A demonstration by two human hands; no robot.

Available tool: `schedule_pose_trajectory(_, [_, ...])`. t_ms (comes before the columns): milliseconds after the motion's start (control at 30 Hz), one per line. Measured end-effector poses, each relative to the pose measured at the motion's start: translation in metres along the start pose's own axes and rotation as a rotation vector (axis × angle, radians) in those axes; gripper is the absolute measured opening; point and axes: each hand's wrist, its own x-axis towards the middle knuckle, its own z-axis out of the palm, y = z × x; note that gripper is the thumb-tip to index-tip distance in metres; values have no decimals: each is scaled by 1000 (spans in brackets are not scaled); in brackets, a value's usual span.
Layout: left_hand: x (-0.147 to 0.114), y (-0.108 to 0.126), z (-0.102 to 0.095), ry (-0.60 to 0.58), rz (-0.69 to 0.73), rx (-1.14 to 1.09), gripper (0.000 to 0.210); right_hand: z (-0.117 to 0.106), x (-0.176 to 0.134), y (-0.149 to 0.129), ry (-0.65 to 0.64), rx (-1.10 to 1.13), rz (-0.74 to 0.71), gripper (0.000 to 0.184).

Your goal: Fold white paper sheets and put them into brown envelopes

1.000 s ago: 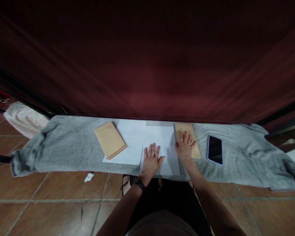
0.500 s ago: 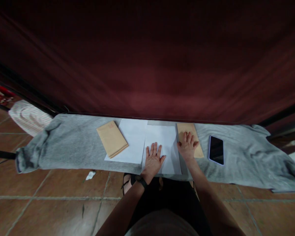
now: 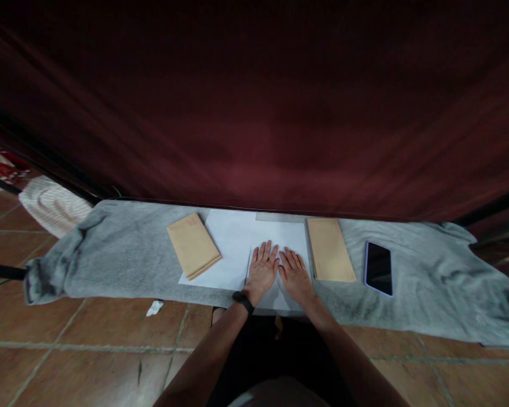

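Observation:
My left hand (image 3: 263, 272) lies flat with its fingers spread on a white sheet of paper (image 3: 288, 233). Beside it, my right hand (image 3: 296, 277) rests on the same sheet, fingers stretched out and thumb near the left one. Neither hand grips anything. To the right of the sheet lies a brown paper envelope (image 3: 331, 250). On the left, a second white sheet (image 3: 232, 237) is partly covered by a thick stack of brown envelopes (image 3: 193, 245), set at a slant.
A phone (image 3: 379, 268) lies face up on the grey cloth (image 3: 127, 249) at the right. Dark red fabric (image 3: 254, 130) rises behind the bench. A striped cloth (image 3: 55, 204) hangs at the left, and a scrap of white paper (image 3: 155, 308) is on the tiled floor (image 3: 110, 328).
My right hand has moved left from the brown envelope onto the white sheet, leaving the envelope uncovered. My left hand stays flat on the sheet. The view has tilted slightly.

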Motion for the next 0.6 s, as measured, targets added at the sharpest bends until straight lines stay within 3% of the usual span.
schedule_pose_trajectory(200, [30, -15, 9, 31, 7, 5, 52, 5, 38, 10, -9, -73, 98, 49])
schedule_pose_trajectory(400, [74, -30, 14, -9, 42, 0, 52, 14, 87, 20, -8, -107, 196, 50])
schedule_pose_trajectory(600, [97, -34, 17, -6, 18, -5, 52, 20, 106, 31, 64, -141, 291, 52])
